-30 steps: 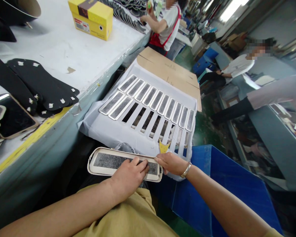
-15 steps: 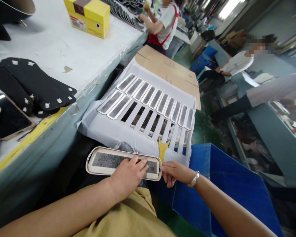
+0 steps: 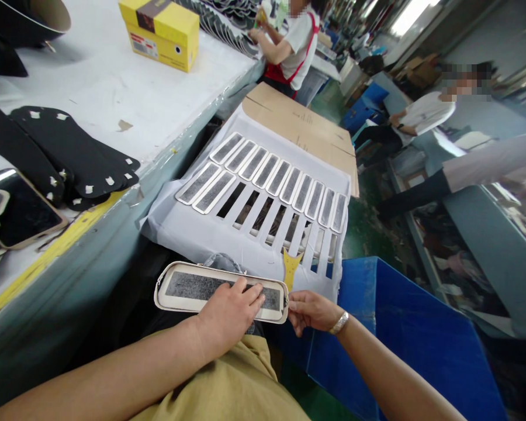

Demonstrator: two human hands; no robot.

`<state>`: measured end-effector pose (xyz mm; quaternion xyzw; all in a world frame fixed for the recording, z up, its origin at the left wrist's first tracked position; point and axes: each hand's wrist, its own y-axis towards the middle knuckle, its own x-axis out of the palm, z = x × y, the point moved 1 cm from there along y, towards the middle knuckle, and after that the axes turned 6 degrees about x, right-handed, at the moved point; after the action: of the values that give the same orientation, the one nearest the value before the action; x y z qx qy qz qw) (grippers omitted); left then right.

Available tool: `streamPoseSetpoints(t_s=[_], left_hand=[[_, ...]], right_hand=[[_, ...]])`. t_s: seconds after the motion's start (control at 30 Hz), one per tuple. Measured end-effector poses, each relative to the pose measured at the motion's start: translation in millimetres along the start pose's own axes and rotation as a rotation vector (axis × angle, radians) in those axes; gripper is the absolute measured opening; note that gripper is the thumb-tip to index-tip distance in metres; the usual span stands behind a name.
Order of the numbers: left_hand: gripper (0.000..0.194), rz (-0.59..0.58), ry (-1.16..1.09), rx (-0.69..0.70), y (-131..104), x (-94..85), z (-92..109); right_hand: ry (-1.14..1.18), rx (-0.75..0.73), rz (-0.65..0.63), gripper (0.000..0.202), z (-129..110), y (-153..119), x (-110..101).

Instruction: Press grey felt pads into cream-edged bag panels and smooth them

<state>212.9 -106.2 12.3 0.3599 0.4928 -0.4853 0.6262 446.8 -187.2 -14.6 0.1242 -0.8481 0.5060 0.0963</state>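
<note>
Across my lap is a long cream-rimmed piece point(image 3: 193, 286) with rounded ends and a dark speckled strip inset in it. My left hand point(image 3: 230, 313) lies on top of its dark strip, fingers stretched out and pressing down. At the right end of the piece, my right hand point(image 3: 311, 310) pinches the rim between thumb and forefinger. Anything small between those fingertips is hidden. Just beyond, a yellow forked tool point(image 3: 291, 268) stands at the near edge of the cloth-covered board point(image 3: 249, 248). Flat dark-centred strips point(image 3: 278, 177) with white borders lie on that board in rows.
To the left, a white-topped table point(image 3: 87, 111) bears black panels point(image 3: 70, 149) and a yellow box point(image 3: 162, 35). A cardboard sheet point(image 3: 302, 123) lies behind the board. On the right stands a blue bin point(image 3: 403, 333). Several people work farther off.
My right hand has shifted slightly and turned at the rim, its lower fingers now curled up more. My left hand and the long piece stay nearly in place.
</note>
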Motion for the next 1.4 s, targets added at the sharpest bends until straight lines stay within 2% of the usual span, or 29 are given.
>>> streamPoseSetpoints(t_s=[0.1, 0.2, 0.5, 0.7, 0.77, 0.83, 0.93, 1.0, 1.03, 1.1, 1.13, 1.17, 1.23, 1.3, 1.4], left_hand=[[0.035, -0.004, 0.014, 0.002, -0.2, -0.1, 0.1], [0.035, 0.006, 0.017, 0.006, -0.1, 0.9, 0.4], [0.035, -0.005, 0.030, 0.004, -0.5, -0.2, 1.5], [0.034, -0.010, 0.007, 0.005, 1.2, 1.7, 1.3], [0.036, -0.039, -0.026, 0.000, 1.5, -4.6, 1.0], [0.049, -0.061, -0.102, 0.030, -1.7, -15.8, -0.7], [0.069, 0.019, -0.309, 0.038, -19.1, -36.1, -9.4], [0.059, 0.207, -0.471, -0.103, -41.6, -47.3, -21.4], [0.049, 0.342, -0.531, -0.237, -55.7, -50.8, -29.9], [0.035, 0.616, -0.605, -0.588, -86.3, -52.0, -49.8], [0.034, 0.699, -0.645, -0.758, -100.4, -49.5, -59.8], [0.034, 0.716, -0.729, -0.885, -112.1, -45.3, -68.7], [0.036, 0.615, -0.995, -0.981, -126.4, -33.8, -80.3], [0.038, 0.511, -1.230, -0.957, -130.1, -22.5, -82.7], [0.041, 0.538, -1.345, -0.956, -124.9, -11.4, -77.1]], right_hand=[[-0.002, -0.035, 0.059, 0.048, 5.4, 6.5, 1.7], [-0.076, -0.022, 0.119, 0.048, -1.8, 3.7, 8.4], [-0.341, 0.139, 0.310, 0.038, -30.9, -5.9, 26.8], [-0.404, 0.205, 0.342, 0.036, -36.5, -2.8, 30.1], [-0.434, 0.208, 0.355, 0.037, -36.7, -3.3, 31.0], [-0.461, 0.225, 0.358, 0.038, -35.7, -2.9, 30.6], [-0.482, 0.234, 0.343, 0.037, -33.6, 1.2, 26.8], [-0.484, 0.213, 0.333, 0.035, -32.6, 3.3, 24.7], [-0.477, 0.195, 0.329, 0.034, -32.1, 3.5, 24.1], [-0.446, 0.163, 0.325, 0.033, -30.9, 2.8, 23.9], [-0.428, 0.153, 0.321, 0.034, -30.1, 2.2, 24.0], [-0.413, 0.146, 0.319, 0.034, -29.2, 1.8, 24.0], [-0.391, 0.141, 0.305, 0.033, -27.4, 1.9, 23.7], [-0.391, 0.141, 0.297, 0.032, -25.8, 3.1, 22.6], [-0.432, 0.164, 0.301, 0.035, -23.0, 5.8, 20.0]])
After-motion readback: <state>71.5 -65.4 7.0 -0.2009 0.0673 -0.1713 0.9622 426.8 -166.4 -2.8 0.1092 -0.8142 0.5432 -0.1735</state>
